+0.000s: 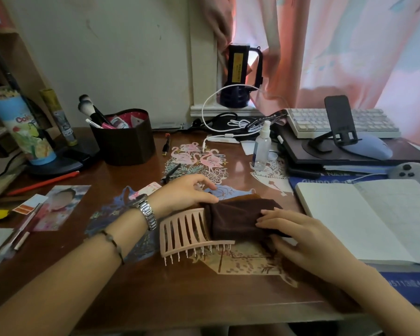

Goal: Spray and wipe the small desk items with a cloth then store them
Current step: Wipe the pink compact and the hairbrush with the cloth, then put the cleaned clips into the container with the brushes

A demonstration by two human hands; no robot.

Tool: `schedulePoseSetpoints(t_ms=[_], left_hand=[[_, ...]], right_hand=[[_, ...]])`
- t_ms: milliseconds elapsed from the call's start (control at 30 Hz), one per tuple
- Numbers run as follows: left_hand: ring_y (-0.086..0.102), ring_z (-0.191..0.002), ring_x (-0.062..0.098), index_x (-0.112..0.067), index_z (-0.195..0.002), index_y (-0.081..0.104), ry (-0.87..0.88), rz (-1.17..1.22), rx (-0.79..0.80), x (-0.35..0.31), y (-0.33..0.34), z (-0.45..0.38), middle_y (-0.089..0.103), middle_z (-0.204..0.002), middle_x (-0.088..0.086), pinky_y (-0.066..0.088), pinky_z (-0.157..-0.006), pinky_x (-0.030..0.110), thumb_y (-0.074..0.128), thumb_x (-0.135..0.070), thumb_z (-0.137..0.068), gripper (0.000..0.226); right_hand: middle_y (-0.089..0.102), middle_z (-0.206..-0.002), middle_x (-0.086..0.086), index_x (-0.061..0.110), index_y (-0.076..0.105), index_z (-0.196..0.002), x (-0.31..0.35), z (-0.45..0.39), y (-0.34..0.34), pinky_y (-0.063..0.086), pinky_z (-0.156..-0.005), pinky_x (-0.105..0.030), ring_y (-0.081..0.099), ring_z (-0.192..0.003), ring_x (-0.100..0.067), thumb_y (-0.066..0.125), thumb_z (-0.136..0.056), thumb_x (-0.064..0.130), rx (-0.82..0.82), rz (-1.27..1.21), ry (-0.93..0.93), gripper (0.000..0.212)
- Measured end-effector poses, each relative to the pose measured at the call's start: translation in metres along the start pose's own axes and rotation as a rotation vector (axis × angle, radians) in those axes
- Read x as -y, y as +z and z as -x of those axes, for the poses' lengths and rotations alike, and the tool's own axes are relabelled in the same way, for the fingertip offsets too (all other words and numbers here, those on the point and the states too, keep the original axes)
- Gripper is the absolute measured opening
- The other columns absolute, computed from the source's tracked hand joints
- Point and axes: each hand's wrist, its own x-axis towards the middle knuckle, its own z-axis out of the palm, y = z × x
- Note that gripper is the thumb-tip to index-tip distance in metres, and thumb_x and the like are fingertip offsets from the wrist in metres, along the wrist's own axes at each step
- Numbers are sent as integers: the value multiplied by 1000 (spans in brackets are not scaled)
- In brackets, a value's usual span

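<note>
A pink hairbrush (184, 232) lies on the brown worktop (155, 282) in front of the person, bristles pointing toward the near edge. A dark brown cloth (238, 220) is draped over its right half, leaving the slotted left half bare.

The left hand (182, 192) rests at the far side of the brush and cloth, its fingers (204, 186) loosely curved and its thumb pressing on the cloth's upper left edge. The right hand (298, 236) holds the cloth's right end: its fingers (269, 220) lie flat on top while the thumb tucks under the near edge, pinching the cloth against the brush.

A clear spray bottle (261, 147) stands upright well behind the brush, near a tangle of white cable (228, 132). An open notebook (374, 219) lies just right of the right hand, and a dark pot (126, 139) of makeup brushes stands far left.
</note>
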Motion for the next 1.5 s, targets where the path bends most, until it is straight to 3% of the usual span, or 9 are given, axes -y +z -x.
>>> schedulePoseSetpoints(t_ms=[200,433,567,733,867,1000,1100,1200,1500], left_hand=[[59,-94,-1,-21,-99,71,76,164,-82,-4,2,-6,67,-99,-6,47,-75,17,74,-3,-73,32],[60,-92,-8,-19,-100,71,260,187,-213,-14,-11,-15,67,-100,-14,46,-71,3,72,-1,-77,30],[59,-89,-11,-25,-95,71,321,208,-306,-21,-27,-27,65,-96,-22,46,-76,5,73,-1,-76,30],[61,-97,0,-22,-98,71,315,233,-428,-14,-44,-50,69,-103,-7,46,-84,13,74,-2,-75,30],[62,-98,4,-23,-94,71,254,225,-424,0,-42,-71,69,-105,-4,48,-86,18,74,0,-75,31],[61,-91,2,-18,-96,71,208,198,-391,12,-32,-91,66,-100,-6,48,-79,12,72,4,-75,30],[60,-92,5,-11,-100,71,193,202,-362,18,-27,-102,63,-96,-10,48,-74,7,71,6,-75,31],[60,-96,10,-11,-101,70,172,135,-324,25,-28,-110,65,-99,-3,47,-74,9,74,4,-74,31],[60,-98,12,-12,-106,68,166,-130,-268,31,-29,-113,65,-108,4,44,-76,11,76,-9,-76,31]], right_hand=[[70,-107,10,25,67,-111,-1,-8,-9,50,-83,-20,63,-97,-5,51,-87,21,-43,29,-34,29],[70,-109,10,22,70,-109,-14,-25,-22,52,-83,-22,66,-98,-6,50,-88,18,-74,70,-68,29],[70,-110,7,19,70,-110,-23,-45,-25,55,-83,-28,66,-100,-10,58,-84,6,-110,100,-95,32],[72,-108,3,17,73,-107,-36,-77,-15,55,-86,-33,67,-101,-14,68,-77,-5,-145,125,-158,37],[72,-107,5,21,72,-107,-58,-90,9,57,-83,-37,68,-100,-13,70,-76,-6,-96,100,-138,40],[72,-106,6,20,72,-107,-74,-91,25,56,-84,-32,68,-96,-10,62,-83,5,-48,12,-83,30],[72,-106,6,20,72,-109,-79,-92,26,48,-90,-18,63,-98,-5,67,-82,6,7,-102,-9,30],[69,-106,9,22,71,-109,-81,-93,22,40,-91,-6,58,-99,0,70,-83,9,97,-167,46,30],[61,-113,14,31,68,-111,-77,-93,18,36,-97,-13,52,-106,-1,71,-83,23,263,-156,130,29]])
